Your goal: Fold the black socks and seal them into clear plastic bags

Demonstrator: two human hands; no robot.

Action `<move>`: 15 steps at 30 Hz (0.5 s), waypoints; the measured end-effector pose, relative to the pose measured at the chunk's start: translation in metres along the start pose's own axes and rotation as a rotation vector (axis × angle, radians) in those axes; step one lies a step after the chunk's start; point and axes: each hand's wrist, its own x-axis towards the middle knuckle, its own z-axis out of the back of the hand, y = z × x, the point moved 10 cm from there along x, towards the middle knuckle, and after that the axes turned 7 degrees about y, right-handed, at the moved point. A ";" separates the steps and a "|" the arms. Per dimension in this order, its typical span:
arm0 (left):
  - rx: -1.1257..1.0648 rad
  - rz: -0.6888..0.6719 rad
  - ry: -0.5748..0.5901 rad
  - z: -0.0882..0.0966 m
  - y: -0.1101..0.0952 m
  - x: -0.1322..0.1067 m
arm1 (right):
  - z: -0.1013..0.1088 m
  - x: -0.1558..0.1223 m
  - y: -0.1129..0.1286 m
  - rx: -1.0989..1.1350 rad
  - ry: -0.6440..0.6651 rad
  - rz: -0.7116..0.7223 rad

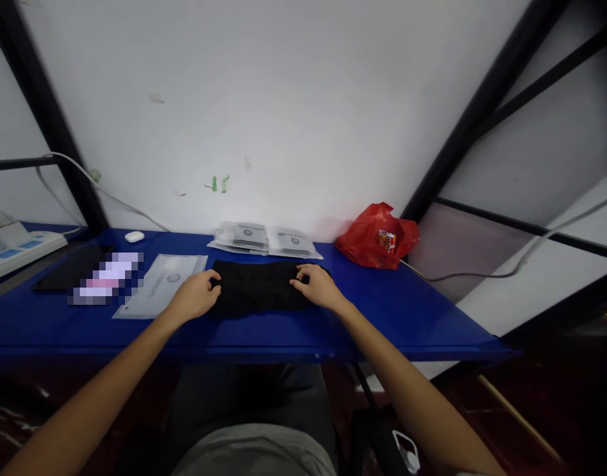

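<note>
A folded black cloth [258, 287], perhaps a garment, lies as a long rectangle on the blue table in front of me. My left hand [197, 294] is at its left end, with fingers curled and closed on the edge. At the right end, my right hand [317, 284] grips the fabric between thumb and bent fingers. Just left of my left hand lies a flat, frosted plastic bag [167, 281] with a printed logo. Behind the cloth, two similar packed bags [241, 237] rest side by side near the wall.
A red plastic bag [375, 238] sits at the back right of the blue table [407, 311]. On the left are a blurred-out phone [108, 279], a dark tablet-like slab [60, 270], a white earbud case [134, 236] and a power strip [28, 251]. Black frame posts flank the table.
</note>
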 end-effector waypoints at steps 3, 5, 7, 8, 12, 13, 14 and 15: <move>0.227 0.010 -0.095 0.000 -0.003 -0.002 | -0.005 -0.002 0.000 -0.092 -0.082 0.032; 0.346 -0.065 -0.180 0.003 -0.015 -0.008 | 0.000 -0.009 0.007 -0.097 -0.154 0.092; 0.399 -0.214 -0.220 0.003 -0.032 -0.017 | 0.009 -0.021 0.017 -0.079 -0.194 0.176; 0.400 -0.293 -0.206 0.000 -0.039 -0.023 | 0.012 -0.027 0.023 -0.076 -0.181 0.220; 0.389 -0.446 -0.036 -0.018 -0.045 -0.037 | 0.001 -0.047 0.033 -0.136 0.072 0.297; 0.400 -0.442 0.001 -0.022 -0.042 -0.039 | -0.003 -0.050 0.030 -0.154 0.131 0.279; 0.416 -0.432 0.031 -0.026 -0.039 -0.039 | -0.007 -0.052 0.027 -0.167 0.173 0.258; 0.434 -0.421 0.055 -0.029 -0.037 -0.039 | -0.009 -0.053 0.024 -0.174 0.197 0.241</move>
